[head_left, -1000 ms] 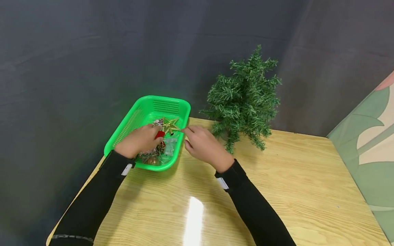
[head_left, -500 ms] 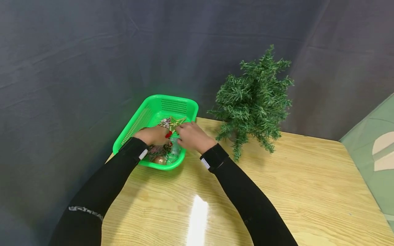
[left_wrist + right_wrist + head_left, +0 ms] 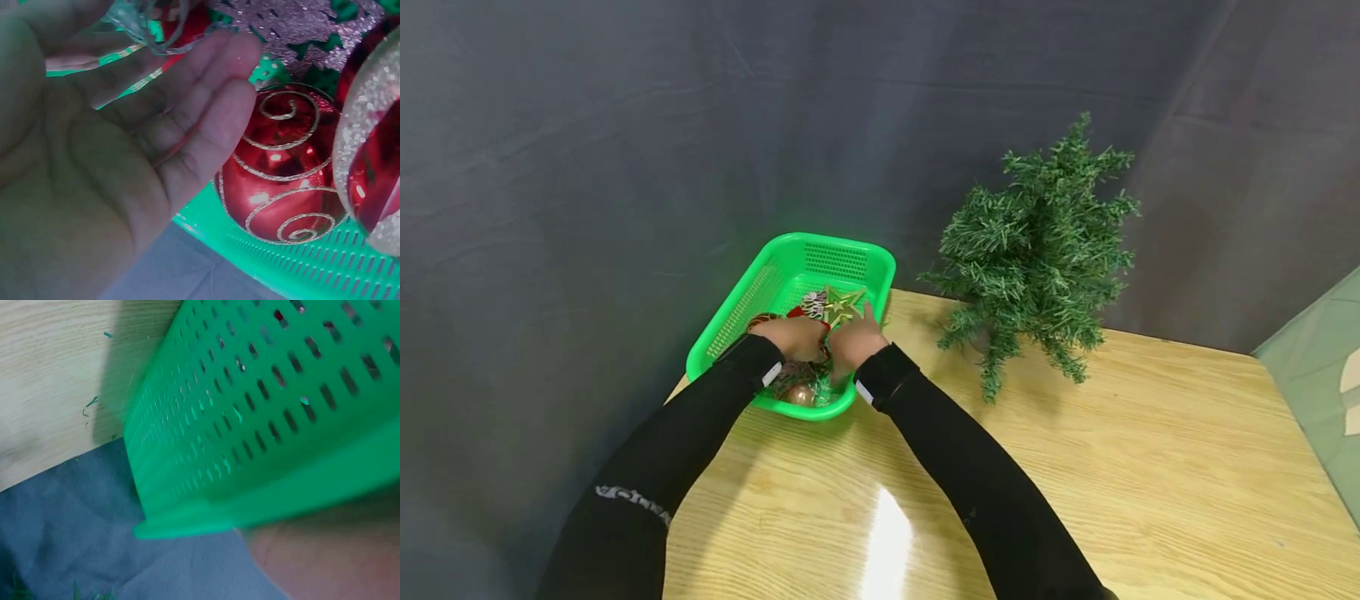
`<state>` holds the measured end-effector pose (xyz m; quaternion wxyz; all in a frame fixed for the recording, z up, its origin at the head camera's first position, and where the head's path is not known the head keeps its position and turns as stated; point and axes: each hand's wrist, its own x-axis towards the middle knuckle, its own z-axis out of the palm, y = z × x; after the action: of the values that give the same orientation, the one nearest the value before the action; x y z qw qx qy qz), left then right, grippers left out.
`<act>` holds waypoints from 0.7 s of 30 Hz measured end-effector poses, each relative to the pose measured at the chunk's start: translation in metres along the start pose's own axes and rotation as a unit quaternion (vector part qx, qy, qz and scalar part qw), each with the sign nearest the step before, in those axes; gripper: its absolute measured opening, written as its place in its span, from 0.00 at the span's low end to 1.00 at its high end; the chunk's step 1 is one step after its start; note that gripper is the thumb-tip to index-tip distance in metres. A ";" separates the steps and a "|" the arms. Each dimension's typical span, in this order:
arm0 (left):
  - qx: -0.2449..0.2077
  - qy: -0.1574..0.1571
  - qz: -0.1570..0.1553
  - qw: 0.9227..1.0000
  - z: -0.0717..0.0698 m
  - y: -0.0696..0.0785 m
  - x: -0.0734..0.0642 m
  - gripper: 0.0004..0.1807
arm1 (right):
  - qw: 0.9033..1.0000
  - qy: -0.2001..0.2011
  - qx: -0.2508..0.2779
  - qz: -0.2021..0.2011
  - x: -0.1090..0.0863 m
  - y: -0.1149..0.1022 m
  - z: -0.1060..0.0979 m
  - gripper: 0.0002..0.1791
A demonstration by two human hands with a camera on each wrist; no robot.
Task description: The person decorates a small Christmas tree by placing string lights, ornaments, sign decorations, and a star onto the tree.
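Note:
In the head view both hands reach into a green plastic basket holding Christmas ornaments. My left hand is over its middle; in the left wrist view the fingers are extended, with clear plastic near the thumb side. Beside them sits a red bauble with glittery swirls. My right hand crosses the basket's right side, its fingertips not clearly visible. A gold star lies just beyond it. In the right wrist view the basket wall hides most of that hand.
A small artificial Christmas tree stands right of the basket on the wooden table. Dark cloth hangs behind and to the left. Inside the basket, a copper-coloured ball lies at the near end.
My right hand has moved left, from the basket's right rim in over the ornaments, close to my left hand. The whole head view has shifted, so basket and tree sit farther right.

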<state>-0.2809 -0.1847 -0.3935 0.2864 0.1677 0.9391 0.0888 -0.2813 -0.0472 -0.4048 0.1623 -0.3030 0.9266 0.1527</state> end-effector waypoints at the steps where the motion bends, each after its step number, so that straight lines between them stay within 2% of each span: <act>1: 0.006 0.000 0.005 1.000 0.000 0.001 0.002 0.12 | 1.000 -0.004 -0.011 0.006 0.001 -0.001 0.000 0.21; 4: 0.021 -0.004 0.021 1.000 -0.001 0.000 0.006 0.18 | 0.999 -0.011 -0.037 0.014 0.005 -0.003 0.002 0.23; 6: 0.022 -0.005 0.035 0.999 -0.001 0.000 0.006 0.18 | 0.999 -0.009 -0.047 0.014 0.008 -0.004 0.004 0.23; 10: 0.013 -0.002 0.051 0.999 0.003 -0.001 0.001 0.16 | 0.999 0.004 -0.038 0.012 0.011 -0.008 0.010 0.19; 13: 0.019 0.006 0.046 0.999 0.002 -0.001 -0.001 0.16 | 1.000 0.018 -0.014 0.012 0.010 -0.006 0.011 0.19; 17: 0.016 0.025 0.035 0.999 -0.006 -0.004 -0.003 0.18 | 0.998 0.052 0.016 0.008 0.004 0.000 0.006 0.29; 19: 0.014 0.038 0.038 0.998 -0.010 -0.007 -0.003 0.20 | 0.997 0.074 0.022 0.005 0.001 0.004 0.002 0.37; 21: 0.010 0.050 0.038 0.998 -0.014 -0.010 -0.003 0.23 | 0.995 0.097 0.030 0.001 -0.004 0.008 -0.002 0.41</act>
<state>-0.2890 -0.1961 -0.3827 0.2340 0.2017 0.9459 0.0990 -0.2837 -0.0398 -0.4003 0.0807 -0.3101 0.9425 0.0951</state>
